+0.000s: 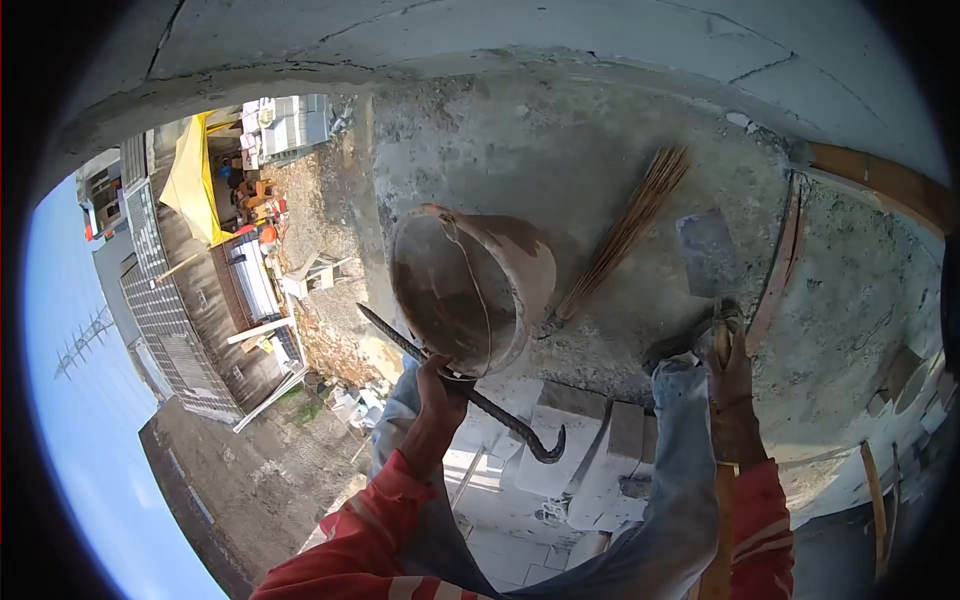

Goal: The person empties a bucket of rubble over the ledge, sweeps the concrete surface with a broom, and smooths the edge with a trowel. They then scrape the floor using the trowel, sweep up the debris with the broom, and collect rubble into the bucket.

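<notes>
My left hand (440, 400) is closed around a dark ribbed metal rod (505, 415) with a hooked lower end, close against the rim of a bucket. The bucket (535, 265) is tilted, its mouth facing me, with a thin wire handle across the opening and a dirty, mud-coloured inside. My right hand (730, 370) is beside my right shoe, its fingers wrapped round a small tan object (721, 340) that looks like a wooden handle. A bundle of thin brown twigs (630, 225) lies on the concrete floor between the bucket and my right hand.
A flat grey slab (705, 250) lies on the floor. Pale blocks (565, 440) stand by my legs. Wooden boards (780, 265) are at the right. Beyond the floor's left edge, the ground lies far below, with a yellow tarp (190, 180) and a tiled roof (185, 335).
</notes>
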{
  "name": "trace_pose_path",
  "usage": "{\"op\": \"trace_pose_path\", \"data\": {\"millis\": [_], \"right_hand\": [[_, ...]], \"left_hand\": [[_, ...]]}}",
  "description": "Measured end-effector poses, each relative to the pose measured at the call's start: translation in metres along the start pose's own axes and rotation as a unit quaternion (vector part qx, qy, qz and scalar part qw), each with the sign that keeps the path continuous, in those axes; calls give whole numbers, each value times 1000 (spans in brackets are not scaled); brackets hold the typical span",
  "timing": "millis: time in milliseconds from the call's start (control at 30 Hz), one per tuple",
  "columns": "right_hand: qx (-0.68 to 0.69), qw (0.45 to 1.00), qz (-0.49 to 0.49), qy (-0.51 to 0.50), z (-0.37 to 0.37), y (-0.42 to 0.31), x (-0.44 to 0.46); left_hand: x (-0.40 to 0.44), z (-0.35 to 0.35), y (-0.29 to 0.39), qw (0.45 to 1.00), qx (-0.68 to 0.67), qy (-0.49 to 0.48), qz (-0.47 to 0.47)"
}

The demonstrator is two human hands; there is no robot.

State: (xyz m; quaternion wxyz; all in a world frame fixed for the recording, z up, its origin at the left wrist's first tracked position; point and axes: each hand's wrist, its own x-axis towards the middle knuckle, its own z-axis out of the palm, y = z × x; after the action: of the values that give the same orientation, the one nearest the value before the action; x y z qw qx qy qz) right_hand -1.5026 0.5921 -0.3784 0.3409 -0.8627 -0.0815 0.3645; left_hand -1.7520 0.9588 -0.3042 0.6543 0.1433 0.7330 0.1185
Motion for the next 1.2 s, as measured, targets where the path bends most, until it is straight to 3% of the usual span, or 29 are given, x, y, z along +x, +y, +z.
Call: {"op": "trace_pose_path", "data": {"millis": [33,133,167,233,267,333,367,433,500,533,600,667,700,767,833,867,900,967,1067,1133,1200], "right_hand": [[-55,997,8,-52,41,-15,4],[-46,989,45,-134,157,-88,27],[-70,986,65,-138,194,-105,35],[-143,988,11,-58,283,-104,55],[-114,988,47,-95,304,-142,80],[-107,993,1,-41,360,-188,148],[-180,982,-62,14,383,-225,192],[-65,993,37,-86,408,-276,254],[36,984,124,-119,403,-323,256],[-20,990,106,-89,416,-285,245],[-130,984,-96,73,435,-198,200],[-178,925,-275,192,435,-194,198],[-163,981,-88,57,429,-205,216],[-192,975,70,-85,407,-250,236],[-217,965,69,-132,379,-329,273],[-189,958,117,-180,374,-341,281],[-185,957,125,-185,373,-331,269],[-38,972,168,-161,351,-327,247],[-88,988,67,-110,356,-280,221],[-111,977,137,-120,368,-278,215],[-101,977,136,-130,368,-303,238]], "left_hand": [[6,-11,14,1000,-14,6,12],[17,-35,64,998,-58,6,8],[19,-38,81,997,-73,22,16],[43,-68,104,993,-118,11,14],[54,-78,117,992,-126,7,5],[63,-92,138,987,-157,32,-9],[64,-93,149,984,-177,23,-1],[63,-98,160,983,-180,39,-4],[72,-112,166,978,-206,30,-21],[68,-107,173,974,-221,22,-29],[60,-89,201,979,-180,71,-61],[59,-80,212,976,-203,54,-48],[63,-82,210,974,-210,48,-64],[67,-90,202,972,-218,33,-79],[66,-99,198,974,-206,29,-89],[63,-102,197,977,-192,18,-94],[57,-103,197,978,-185,24,-96],[55,-88,201,969,-202,63,-125],[57,-79,195,968,-202,82,-127],[58,-79,191,975,-187,57,-105],[55,-82,177,979,-175,41,-97]]}}
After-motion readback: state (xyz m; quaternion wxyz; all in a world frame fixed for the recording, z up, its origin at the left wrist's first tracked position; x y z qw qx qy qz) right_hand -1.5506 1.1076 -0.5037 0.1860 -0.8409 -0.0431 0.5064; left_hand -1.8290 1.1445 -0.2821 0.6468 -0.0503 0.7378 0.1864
